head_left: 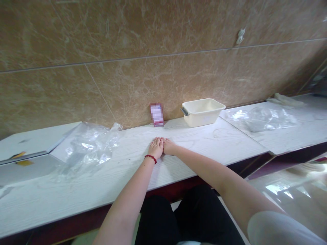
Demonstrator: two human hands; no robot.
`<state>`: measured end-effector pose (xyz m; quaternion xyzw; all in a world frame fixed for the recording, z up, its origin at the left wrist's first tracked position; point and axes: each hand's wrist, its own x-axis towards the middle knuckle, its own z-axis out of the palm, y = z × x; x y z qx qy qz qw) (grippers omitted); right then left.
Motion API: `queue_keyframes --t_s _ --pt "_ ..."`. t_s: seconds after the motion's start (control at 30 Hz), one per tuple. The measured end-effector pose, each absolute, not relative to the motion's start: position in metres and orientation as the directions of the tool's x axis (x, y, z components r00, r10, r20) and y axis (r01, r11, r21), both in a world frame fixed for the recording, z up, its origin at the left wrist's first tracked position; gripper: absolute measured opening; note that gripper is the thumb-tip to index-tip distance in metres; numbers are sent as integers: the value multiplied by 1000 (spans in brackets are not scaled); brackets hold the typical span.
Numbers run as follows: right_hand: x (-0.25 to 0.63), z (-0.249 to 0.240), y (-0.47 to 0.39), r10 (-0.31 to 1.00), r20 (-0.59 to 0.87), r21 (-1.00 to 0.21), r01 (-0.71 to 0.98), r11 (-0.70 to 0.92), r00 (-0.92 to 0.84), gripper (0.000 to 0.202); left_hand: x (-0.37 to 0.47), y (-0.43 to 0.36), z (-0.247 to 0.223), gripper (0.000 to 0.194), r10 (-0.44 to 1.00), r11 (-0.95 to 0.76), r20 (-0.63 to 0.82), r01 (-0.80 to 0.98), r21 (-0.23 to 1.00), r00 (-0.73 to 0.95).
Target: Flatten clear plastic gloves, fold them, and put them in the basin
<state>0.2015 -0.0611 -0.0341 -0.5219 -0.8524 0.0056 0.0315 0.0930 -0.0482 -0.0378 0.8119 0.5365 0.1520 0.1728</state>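
Rising behind the tub (204,118) is a brown stone wall (127,37). The white table (127,177) runs beneath the tub, both hands flat on it. Left of the tub sit a white box (38,143) and a crumpled clear bag (93,144); right of it, another bag (268,119) and a pale cloth (287,99). Nearer than the tub, leftward, the left hand (156,147) has straight fingers nearly together, touching the right hand (169,147), whose fingers are partly hidden, their spread unclear. Left of the tub, a blurred card (156,115) stands beyond them.
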Motion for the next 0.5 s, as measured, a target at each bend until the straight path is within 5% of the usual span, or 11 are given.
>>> queue_keyframes --t_s 0.5 --pt "208 -41 -67 895 189 -54 906 420 -404 48 81 -42 -46 53 887 -450 65 823 348 457"
